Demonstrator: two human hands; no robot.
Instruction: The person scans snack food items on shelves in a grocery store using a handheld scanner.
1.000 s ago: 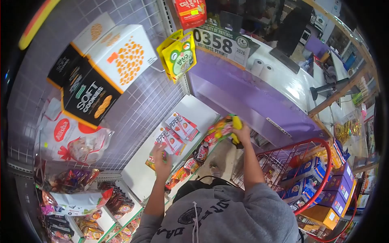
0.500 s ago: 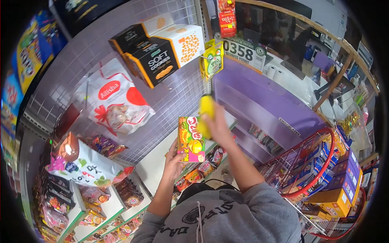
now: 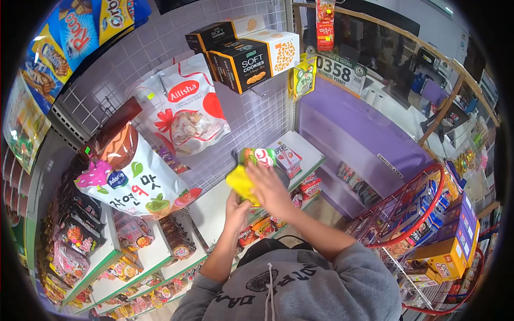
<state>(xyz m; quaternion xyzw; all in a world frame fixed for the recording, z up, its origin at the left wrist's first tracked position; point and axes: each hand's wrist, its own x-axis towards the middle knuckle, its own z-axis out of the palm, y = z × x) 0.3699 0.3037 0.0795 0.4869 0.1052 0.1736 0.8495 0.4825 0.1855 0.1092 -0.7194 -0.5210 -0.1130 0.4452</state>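
A green and orange snack box (image 3: pixel 262 157) is upright above the white shelf, with its lower part hidden behind a yellow cloth (image 3: pixel 241 183). From below, my left hand (image 3: pixel 236 212) is closed on the box's lower edge. My right hand (image 3: pixel 271 191) lies over the front of the box, its fingers pressed on the yellow cloth and slightly blurred. Just right of the box, a white and red Pepero box (image 3: pixel 289 160) stands on the shelf.
Hanging on the grid wall are an Ailisha bag (image 3: pixel 187 109) and a large white snack bag (image 3: pixel 139 179), with Soft Cookies boxes (image 3: pixel 254 64) higher up. A red wire basket (image 3: pixel 407 235) with packs stands at the right. Tiered shelves (image 3: pixel 155 251) hold noodle packs at lower left.
My right hand has moved left and down with the yellow cloth, from beside the box onto its front. The view has shifted, showing the Pepero box and more of the hanging bags.
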